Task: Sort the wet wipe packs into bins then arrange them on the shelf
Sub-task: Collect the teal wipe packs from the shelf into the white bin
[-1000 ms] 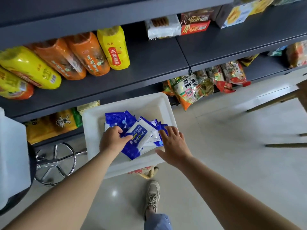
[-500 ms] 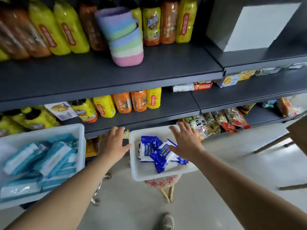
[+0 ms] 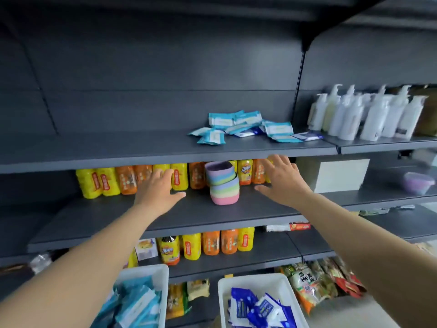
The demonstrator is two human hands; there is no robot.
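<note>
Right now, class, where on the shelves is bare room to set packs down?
The top shelf is bare left of the loose wipe packs; white pump bottles crowd its right end. The front of the shelf below, beside the striped cups, is also free.

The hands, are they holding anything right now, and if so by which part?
Nothing is held. The left hand and the right hand are both open with fingers spread, raised in front of the shelves.

yellow and orange bottles (image 3: 179, 176): red labels with print too blurred to read
snack bags (image 3: 305, 280), lower right: large dark characters, not legible
dark blue wipe packs (image 3: 260, 308), bottom centre: white label panels, print unreadable
</note>
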